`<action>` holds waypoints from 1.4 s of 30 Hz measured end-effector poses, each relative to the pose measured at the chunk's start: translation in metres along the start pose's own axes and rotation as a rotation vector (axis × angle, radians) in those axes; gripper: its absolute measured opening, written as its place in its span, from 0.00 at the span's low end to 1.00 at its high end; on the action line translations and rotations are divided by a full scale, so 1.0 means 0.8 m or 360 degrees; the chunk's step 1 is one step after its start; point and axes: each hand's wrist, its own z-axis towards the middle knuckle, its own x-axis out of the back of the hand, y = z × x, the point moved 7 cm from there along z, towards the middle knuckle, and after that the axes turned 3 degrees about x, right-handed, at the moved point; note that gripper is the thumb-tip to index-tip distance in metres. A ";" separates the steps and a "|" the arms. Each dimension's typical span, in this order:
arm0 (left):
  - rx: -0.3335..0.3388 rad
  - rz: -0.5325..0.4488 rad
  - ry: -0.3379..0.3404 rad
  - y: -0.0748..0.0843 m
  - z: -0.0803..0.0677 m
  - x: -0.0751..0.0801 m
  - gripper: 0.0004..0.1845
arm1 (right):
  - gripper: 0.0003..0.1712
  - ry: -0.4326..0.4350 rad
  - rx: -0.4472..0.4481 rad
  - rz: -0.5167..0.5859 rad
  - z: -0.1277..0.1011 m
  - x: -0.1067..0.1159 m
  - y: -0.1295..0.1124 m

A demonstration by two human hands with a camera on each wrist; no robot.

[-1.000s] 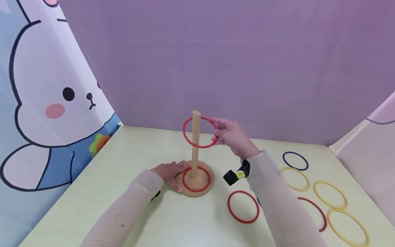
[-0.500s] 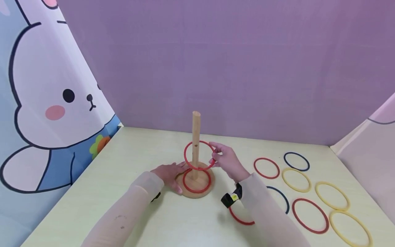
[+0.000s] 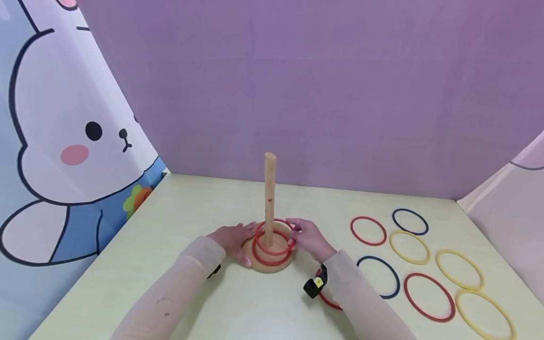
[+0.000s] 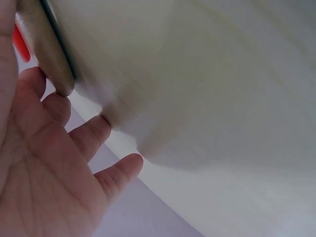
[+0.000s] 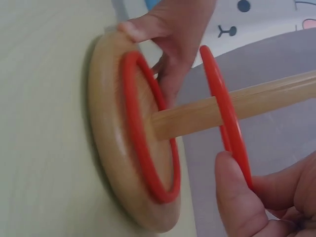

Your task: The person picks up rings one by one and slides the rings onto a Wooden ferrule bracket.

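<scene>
A wooden peg [image 3: 269, 189] stands upright on a round wooden base [image 3: 267, 269] on the pale table. One red ring [image 3: 272, 263] lies flat on the base around the peg. My right hand [image 3: 308, 238] pinches a second red ring [image 3: 280, 221] by its right side. That ring is round the peg, tilted, just above the first one. The right wrist view shows this held ring [image 5: 222, 108] a short way above the lower ring [image 5: 143, 148], my thumb [image 5: 237, 197] on its rim. My left hand [image 3: 231, 238] presses on the base's left edge with straight fingers [image 4: 59, 106].
Several loose rings lie on the table [image 3: 191, 212] to the right: a red one [image 3: 352, 230], a dark blue one [image 3: 398, 278], yellow ones [image 3: 437, 268]. Another red ring [image 3: 327, 302] is half hidden under my right forearm. A purple wall stands behind, a bunny panel on the left.
My right hand has brought the red ring down the peg from near its top to just above the base. The left hand has stayed on the base.
</scene>
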 end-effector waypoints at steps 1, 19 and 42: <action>-0.0007 0.0018 0.0002 0.000 0.001 0.000 0.52 | 0.24 -0.0011 -0.0017 -0.0022 0.001 -0.001 0.002; -0.0017 0.0133 0.0000 0.005 0.005 0.003 0.53 | 0.23 -0.0097 -0.0030 -0.0298 0.017 -0.015 0.006; -0.0004 0.0110 -0.0004 0.004 0.002 0.002 0.53 | 0.17 -0.0028 0.0028 -0.0807 0.022 -0.013 -0.003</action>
